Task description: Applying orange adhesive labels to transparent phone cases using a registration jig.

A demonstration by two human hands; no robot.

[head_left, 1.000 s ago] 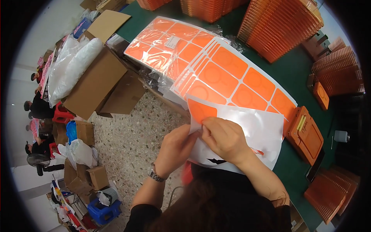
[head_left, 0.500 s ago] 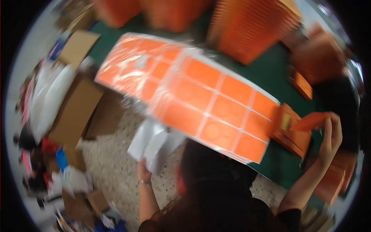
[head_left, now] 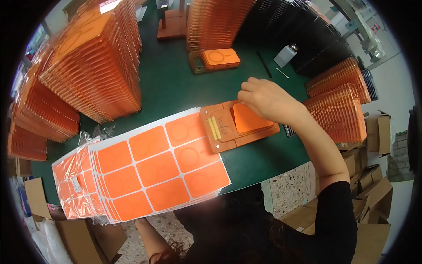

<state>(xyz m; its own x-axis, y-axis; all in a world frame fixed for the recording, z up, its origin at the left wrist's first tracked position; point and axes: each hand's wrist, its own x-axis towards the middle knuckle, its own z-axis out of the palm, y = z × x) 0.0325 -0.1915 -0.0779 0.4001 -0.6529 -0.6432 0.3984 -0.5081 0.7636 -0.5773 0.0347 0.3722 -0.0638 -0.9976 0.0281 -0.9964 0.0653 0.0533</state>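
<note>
My right hand (head_left: 269,100) is above the right part of an orange-brown block-shaped jig (head_left: 226,141). Its fingers are curled down, pinching the upper edge of an orange square sticker (head_left: 251,121) with rounded corners. The sticker lies slightly tilted over the jig's recess, and I cannot tell how much of it touches. Two yellow strips are on the jig's left part. Left of the jig is a stack of orange sticker sheets (head_left: 158,169), with clear plastic film (head_left: 83,193) over its left end. My left forearm (head_left: 151,240) passes under the sheets' front edge, which hides the hand.
Tall stacks of clear orange cases (head_left: 94,66) stand at the back left and right of the green table (head_left: 171,90). Near the middle back is an orange case (head_left: 220,58). A white bottle (head_left: 285,55) and black stacks (head_left: 323,48) are farther right. Cardboard boxes (head_left: 373,200) surround the table.
The view has swung right and steadied. My right hand has lowered the sticker onto the jig. My left hand, which held folded white paper, has gone out of sight under the sheets.
</note>
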